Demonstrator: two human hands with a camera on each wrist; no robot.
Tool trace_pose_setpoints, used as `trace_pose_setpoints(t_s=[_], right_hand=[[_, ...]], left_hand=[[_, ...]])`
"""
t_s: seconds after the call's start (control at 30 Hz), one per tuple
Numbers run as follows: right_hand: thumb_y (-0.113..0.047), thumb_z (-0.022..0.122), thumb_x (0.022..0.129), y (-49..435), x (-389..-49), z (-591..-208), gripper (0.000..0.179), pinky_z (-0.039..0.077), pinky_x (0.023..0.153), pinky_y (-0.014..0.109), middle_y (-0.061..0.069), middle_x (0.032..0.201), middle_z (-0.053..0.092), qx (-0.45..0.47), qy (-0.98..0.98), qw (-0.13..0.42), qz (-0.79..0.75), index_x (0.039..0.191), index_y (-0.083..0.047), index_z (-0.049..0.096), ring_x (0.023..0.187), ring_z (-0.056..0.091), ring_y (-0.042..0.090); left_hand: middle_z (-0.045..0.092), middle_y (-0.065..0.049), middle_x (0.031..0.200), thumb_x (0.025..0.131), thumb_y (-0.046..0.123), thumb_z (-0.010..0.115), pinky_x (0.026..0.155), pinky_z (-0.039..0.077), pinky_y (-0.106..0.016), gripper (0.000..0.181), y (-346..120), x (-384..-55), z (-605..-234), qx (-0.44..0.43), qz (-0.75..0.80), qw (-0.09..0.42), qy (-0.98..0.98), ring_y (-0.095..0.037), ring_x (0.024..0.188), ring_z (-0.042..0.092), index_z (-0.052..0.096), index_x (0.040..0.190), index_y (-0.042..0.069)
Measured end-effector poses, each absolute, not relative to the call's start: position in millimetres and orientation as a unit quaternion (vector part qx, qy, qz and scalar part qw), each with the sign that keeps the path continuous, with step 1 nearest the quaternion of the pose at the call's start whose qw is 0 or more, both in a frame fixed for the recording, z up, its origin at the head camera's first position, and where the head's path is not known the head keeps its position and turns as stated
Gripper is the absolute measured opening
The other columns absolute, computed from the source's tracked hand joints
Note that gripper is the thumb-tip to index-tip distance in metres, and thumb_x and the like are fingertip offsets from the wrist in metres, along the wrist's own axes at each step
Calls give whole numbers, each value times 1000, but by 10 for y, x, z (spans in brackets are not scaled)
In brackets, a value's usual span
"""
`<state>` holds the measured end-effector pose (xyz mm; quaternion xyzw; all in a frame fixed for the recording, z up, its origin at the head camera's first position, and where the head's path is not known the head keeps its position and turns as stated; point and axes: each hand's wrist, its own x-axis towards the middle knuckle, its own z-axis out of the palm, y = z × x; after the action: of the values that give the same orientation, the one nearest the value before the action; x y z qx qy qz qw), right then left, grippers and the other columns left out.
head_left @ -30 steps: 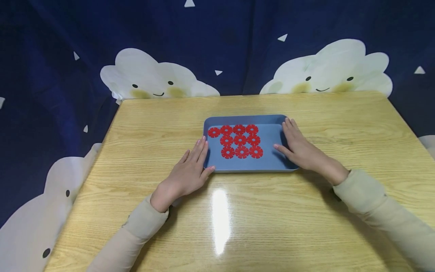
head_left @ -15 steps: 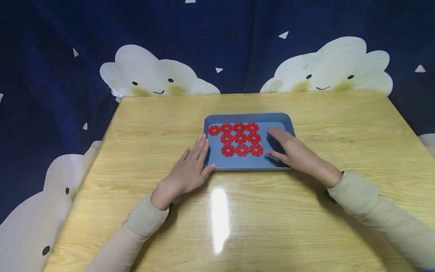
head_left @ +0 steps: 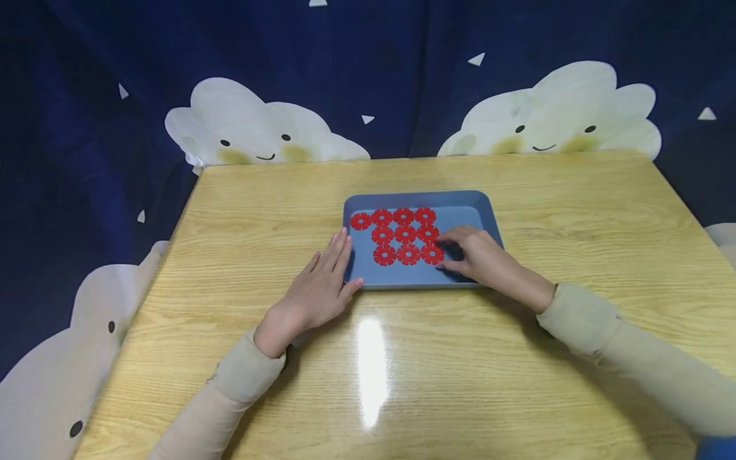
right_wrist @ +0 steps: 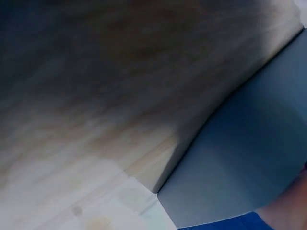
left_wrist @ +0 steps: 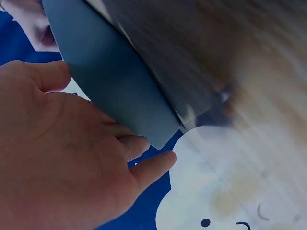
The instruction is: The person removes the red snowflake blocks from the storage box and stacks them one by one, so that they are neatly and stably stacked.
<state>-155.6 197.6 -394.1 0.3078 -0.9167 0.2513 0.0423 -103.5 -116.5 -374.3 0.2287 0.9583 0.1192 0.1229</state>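
Right hand (head_left: pixel 483 259): hung over the right part of the blue tray (head_left: pixel 391 276), thumb and fingers bent, a narrow gap between tips; stood at the right-hand column of red discs (head_left: pixel 398 235); could not tell whether pinching one or merely beside it.
Left hand (head_left: pixel 316 294): lay outside the tray's left wall, fingers straight and side by side, thumb spread wide onto the near left corner; touched the tray, gripped nothing.
Red discs: lay flat inside the tray, ten in number, notched round the edge and holed in the middle; set close in rows of four, three and three, with the extra one at the far left.
Blue tray: rested upright on the wood-grained counter (head_left: pixel 276 211), between both hands.
Sleeves (head_left: pixel 604 329): looked beige, with broad cuffs behind the wrists.
Counter: shone with a bright reflection nearer than the tray.
Curtain (head_left: pixel 397 76): hung dark blue beyond the counter, printed with white clouds (head_left: pixel 236 115) and small triangles (head_left: pixel 476 59).
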Motion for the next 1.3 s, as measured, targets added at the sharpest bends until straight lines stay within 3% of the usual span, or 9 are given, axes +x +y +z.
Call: trace_pose_setpoints(t_s=[0.23, 0.63, 1.3], right_hand=[[-13, 89, 72, 1926, -1574, -3945, 40, 51, 83, 44, 15, 99, 70, 304, -915, 45, 261, 104, 4, 72, 91, 62, 28], [-11, 88, 72, 1867, -1591, -3965, 36, 51, 77, 40, 13, 95, 67, 296, -919, 34, 260, 100, 3, 69, 87, 58, 26], [-10, 87, 69, 1849, -1626, -3947, 39, 52, 76, 37, 12, 94, 65, 309, -912, 20, 268, 98, 4, 65, 85, 60, 24]], left_hand=[[-8, -11, 164, 105, 47, 32, 118, 13, -49, 74, -1162, -1035, -3741, 232, 117, 115, 959, -26, 149, -4, 4, 156, 2], [-10, -9, 163, 105, 47, 34, 118, 11, -48, 75, -1163, -1028, -3729, 228, 120, 125, 958, -22, 148, -9, 2, 156, 3], [-11, -8, 163, 105, 47, 33, 118, 11, -48, 74, -1162, -1026, -3728, 230, 123, 122, 958, -24, 149, -7, 4, 156, 2]])
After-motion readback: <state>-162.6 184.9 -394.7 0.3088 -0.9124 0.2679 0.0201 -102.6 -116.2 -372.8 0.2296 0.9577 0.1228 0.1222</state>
